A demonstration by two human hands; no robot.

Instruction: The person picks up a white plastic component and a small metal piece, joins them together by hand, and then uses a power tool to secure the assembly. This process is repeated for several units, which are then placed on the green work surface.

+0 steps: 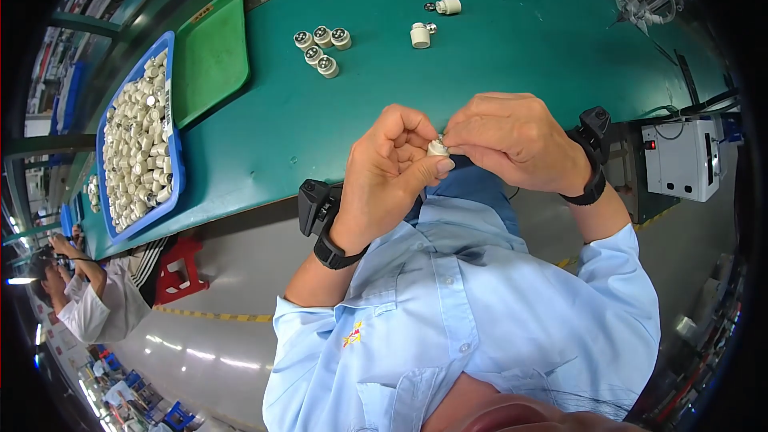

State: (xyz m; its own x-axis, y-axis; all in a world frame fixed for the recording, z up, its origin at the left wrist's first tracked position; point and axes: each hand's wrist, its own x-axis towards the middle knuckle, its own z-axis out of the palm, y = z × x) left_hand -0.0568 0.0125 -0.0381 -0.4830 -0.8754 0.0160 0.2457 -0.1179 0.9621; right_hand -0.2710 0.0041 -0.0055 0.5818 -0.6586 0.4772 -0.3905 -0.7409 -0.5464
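Between the thumb and fingers of my left hand (394, 164) is a small white cylindrical part (437, 149), held just off the near edge of the green table. My right hand (512, 140) meets it from the other side, with thumb and fingertips pinched at its metal top. The fingers hide most of that top. Farther back on the table stand several like white cylinders (326, 66) with dark, shiny tops. Beyond my hands are a white cylinder with a metal loop (421, 36) and another cylinder lying on its side (450, 6).
On the left, a blue tray (178, 168) heaped with white cylinders overlaps a green tray (212, 60). A metal fixture (640, 6) is at the far right, above a white box with a red switch (680, 162). Another person (100, 292) works at the left.
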